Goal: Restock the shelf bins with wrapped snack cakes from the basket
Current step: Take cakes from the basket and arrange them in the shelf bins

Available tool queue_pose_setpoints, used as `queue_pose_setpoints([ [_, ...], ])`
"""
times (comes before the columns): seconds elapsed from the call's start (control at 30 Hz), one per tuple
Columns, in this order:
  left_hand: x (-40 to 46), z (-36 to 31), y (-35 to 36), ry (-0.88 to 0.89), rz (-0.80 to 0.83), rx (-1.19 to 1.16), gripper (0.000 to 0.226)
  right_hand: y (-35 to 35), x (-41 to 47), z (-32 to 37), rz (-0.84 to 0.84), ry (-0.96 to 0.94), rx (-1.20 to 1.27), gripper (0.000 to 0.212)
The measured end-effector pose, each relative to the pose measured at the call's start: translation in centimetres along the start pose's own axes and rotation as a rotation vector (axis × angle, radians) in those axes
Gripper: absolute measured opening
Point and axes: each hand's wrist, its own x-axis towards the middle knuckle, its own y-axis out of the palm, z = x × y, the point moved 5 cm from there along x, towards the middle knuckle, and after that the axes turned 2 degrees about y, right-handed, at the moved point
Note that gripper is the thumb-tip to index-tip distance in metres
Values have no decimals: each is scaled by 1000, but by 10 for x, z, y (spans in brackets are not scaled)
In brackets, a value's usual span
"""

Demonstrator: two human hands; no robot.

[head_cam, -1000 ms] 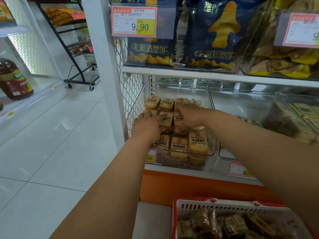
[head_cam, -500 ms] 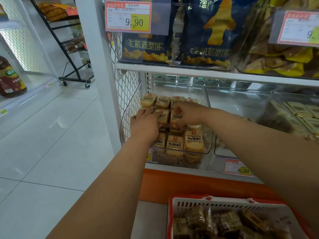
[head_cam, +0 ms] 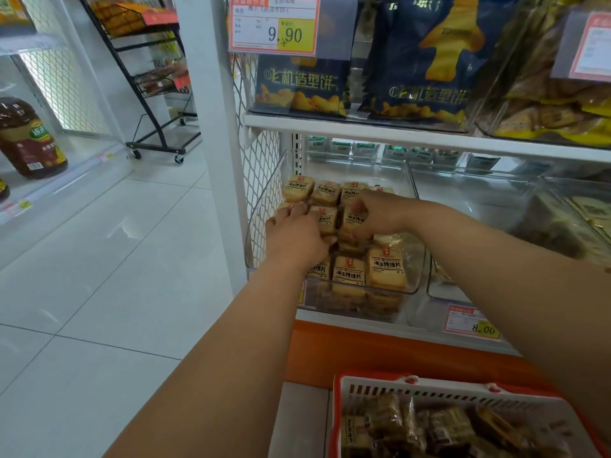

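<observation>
Yellow wrapped snack cakes (head_cam: 348, 274) are sitting packed in the clear shelf bin (head_cam: 417, 276) as the right hand (head_cam: 373, 209), now shifted slightly, is pinching one, the left hand (head_cam: 297, 236) pressing flat alongside, the basket (head_cam: 429, 390) below still stocked.

Tan snack cakes (head_cam: 385, 271), red-and-white basket (head_cam: 426, 390), navy-and-yellow bags (head_cam: 416, 77), orange ledge (head_cam: 347, 352)

Shop: price tags (head_cam: 274, 26), stocked shelves (head_cam: 429, 135).
</observation>
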Motion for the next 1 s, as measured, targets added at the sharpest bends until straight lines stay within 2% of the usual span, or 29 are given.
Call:
queue_pose_setpoints([
  [0.53,2,-17,0,-141,4,-2,64,5,-4,6,-18,-49,-90,65],
  [0.7,3,-20,3,-140,-8,43,61,5,-3,9,-38,-50,-117,59],
  [1.0,3,-24,5,-75,-33,87,60,3,-7,6,-20,-91,-78,62],
])
